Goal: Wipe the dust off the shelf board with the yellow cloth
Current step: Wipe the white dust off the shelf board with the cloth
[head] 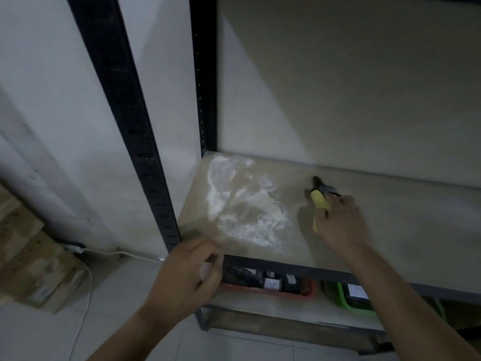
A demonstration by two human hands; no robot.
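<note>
The pale shelf board (390, 225) carries a wide patch of white dust (242, 207) on its left half. My right hand (341, 222) rests on the board just right of the dust. It is closed around a tool with yellow handles and a black head (319, 198) that looks like pliers. My left hand (190, 274) hovers at the board's front left corner by the black frame rail, its fingers curled. A pale spot shows under them, but blur hides whether the hand holds anything. No yellow cloth is in view.
Black slotted uprights (145, 157) stand at the board's left corner. On the shelf below sit a red tray (268, 290) and a green tray (348, 303) with dark items. Cardboard boxes (39, 269) and a white cable (86, 295) lie on the floor to the left.
</note>
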